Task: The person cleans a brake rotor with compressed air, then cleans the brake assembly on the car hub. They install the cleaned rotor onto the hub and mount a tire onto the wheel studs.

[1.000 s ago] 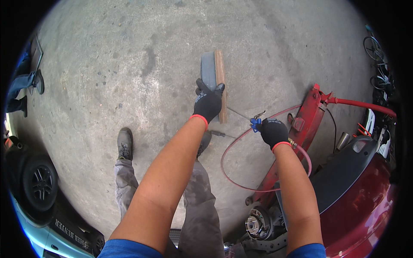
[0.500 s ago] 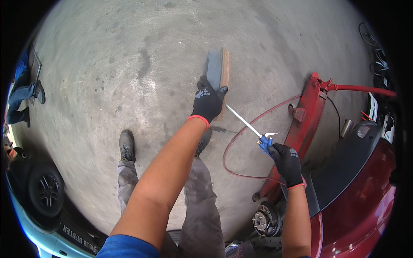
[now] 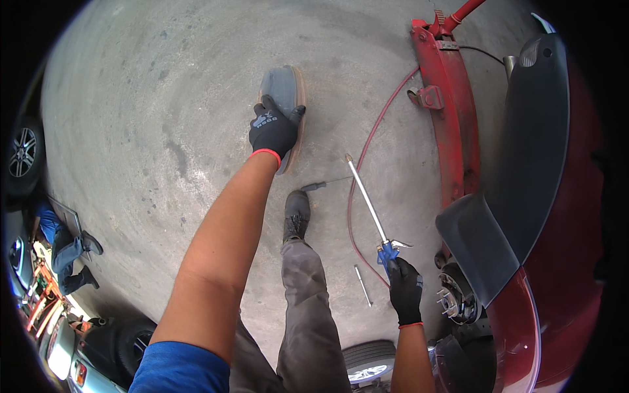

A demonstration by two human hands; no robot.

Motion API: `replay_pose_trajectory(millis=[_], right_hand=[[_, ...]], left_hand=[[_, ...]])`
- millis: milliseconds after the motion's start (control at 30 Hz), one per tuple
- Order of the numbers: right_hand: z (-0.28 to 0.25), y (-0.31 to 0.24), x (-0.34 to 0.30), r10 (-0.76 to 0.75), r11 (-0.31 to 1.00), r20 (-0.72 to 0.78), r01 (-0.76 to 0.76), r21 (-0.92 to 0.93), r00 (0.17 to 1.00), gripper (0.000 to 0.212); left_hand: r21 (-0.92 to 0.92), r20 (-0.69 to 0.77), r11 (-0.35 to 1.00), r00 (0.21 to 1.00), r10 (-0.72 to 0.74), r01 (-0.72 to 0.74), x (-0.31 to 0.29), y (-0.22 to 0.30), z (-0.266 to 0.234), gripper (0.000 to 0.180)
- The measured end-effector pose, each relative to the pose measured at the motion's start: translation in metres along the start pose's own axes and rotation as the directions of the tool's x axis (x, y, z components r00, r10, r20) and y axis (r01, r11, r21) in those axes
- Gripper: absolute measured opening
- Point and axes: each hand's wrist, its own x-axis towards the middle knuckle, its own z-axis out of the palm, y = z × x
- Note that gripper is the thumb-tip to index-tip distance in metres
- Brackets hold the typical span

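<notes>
Under hands [image 3: 273, 131] (L one): grey-brn block [image 3: 282, 85].

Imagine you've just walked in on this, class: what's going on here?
A person's gloved left hand grips a long grey-and-brown piece, while their gloved right hand holds a blue spray gun. The gun's long silver nozzle is apart from the piece. A screwdriver lies on the floor near the person's boot. To the right are a red floor jack and a dark red car with an exposed wheel hub.
</notes>
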Motion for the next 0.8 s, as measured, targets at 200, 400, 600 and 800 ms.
replay_pose_trajectory(millis=[200,400,600,800], right_hand=[[0.013,0.069,-0.065,0.113,0.992,-0.063,-0.109,0.070,0.992,0.032],[0.031,0.120,-0.135,0.257,0.965,-0.057,-0.253,0.074,0.965,0.032],[0.027,0.154,-0.187,0.266,0.962,-0.046,-0.263,0.069,0.963,0.028],[0.048,0.146,-0.186,0.239,0.933,-0.056,-0.213,0.291,0.969,0.028]], left_hand=[[0.005,0.014,1.000,1.000,-0.016,0.016,0.016,0.035,0.010,0.114],[0.014,0.013,0.999,0.999,-0.049,0.049,0.037,0.073,0.045,0.122],[0.038,0.059,0.988,0.987,-0.149,0.147,0.053,0.114,0.078,0.113],[0.202,-0.032,0.977,0.998,-0.059,0.064,0.006,-0.035,0.062,0.107]])
